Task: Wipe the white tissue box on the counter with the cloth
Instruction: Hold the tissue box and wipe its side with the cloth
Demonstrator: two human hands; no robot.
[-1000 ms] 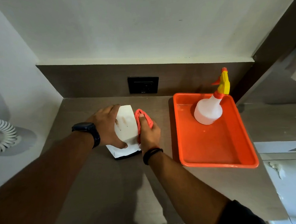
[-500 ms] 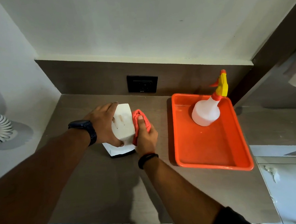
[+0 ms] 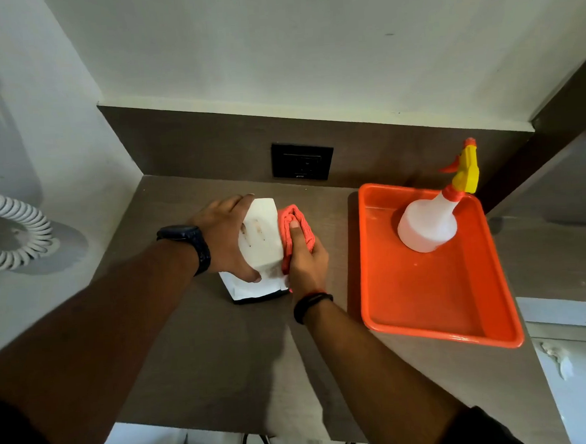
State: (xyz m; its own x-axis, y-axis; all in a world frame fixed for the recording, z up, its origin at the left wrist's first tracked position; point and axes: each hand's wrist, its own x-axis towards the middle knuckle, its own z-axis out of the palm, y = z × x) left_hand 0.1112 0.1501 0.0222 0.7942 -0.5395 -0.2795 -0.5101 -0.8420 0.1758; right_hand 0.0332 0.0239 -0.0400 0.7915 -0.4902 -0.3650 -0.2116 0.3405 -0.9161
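White tissue box [image 3: 261, 239]: smooth, boxy, brown smudges on top; stands on the matte brown counter [image 3: 203, 347], left of the glossy orange tray [image 3: 439, 329]. Left hand [image 3: 225, 238] wraps the box's left side, grip closed on it. Right hand [image 3: 306, 258] clenches the bunched, ribbed orange cloth [image 3: 295, 226] against the box's right face. Versus 0.5 s ago: thumb and cloth sit slightly higher along that face; box unmoved beside the tray.
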